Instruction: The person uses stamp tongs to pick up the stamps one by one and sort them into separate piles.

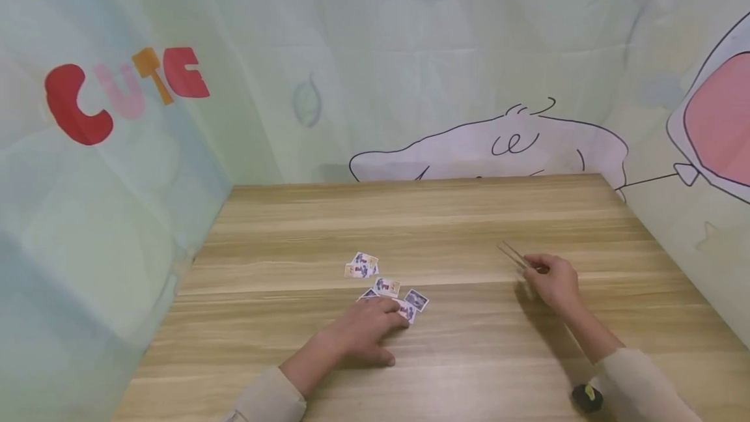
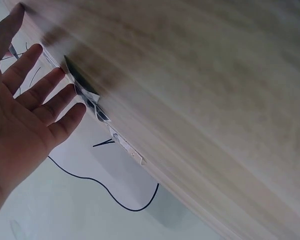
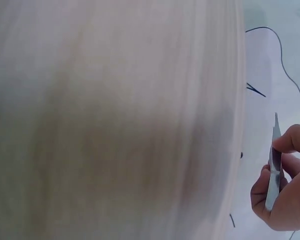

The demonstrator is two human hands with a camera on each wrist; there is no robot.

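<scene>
My left hand [image 1: 368, 331] reaches over a loose group of small picture stamps, its fingers spread and fairly straight. Its fingertips lie right at a stamp [image 1: 407, 311] and hide part of the group. Just beyond the hand are another stamp [image 1: 387, 287] and a dark-printed stamp [image 1: 416, 299]. In the left wrist view, some stamps [image 2: 82, 85] stand slightly bent up from the wood beside the fingertips. Off to the right, my right hand [image 1: 553, 282] pinches metal tweezers [image 1: 513, 256] between thumb and fingers. The tweezers [image 3: 275, 170] point away from the palm, with nothing between their tips.
Farther back, a few overlapping stamps [image 1: 361, 266] lie on the wooden table [image 1: 281, 226]. A small black object with a yellow mark [image 1: 587, 398] sits by the right sleeve. Printed cloth walls [image 1: 263, 83] enclose the table at the back and sides.
</scene>
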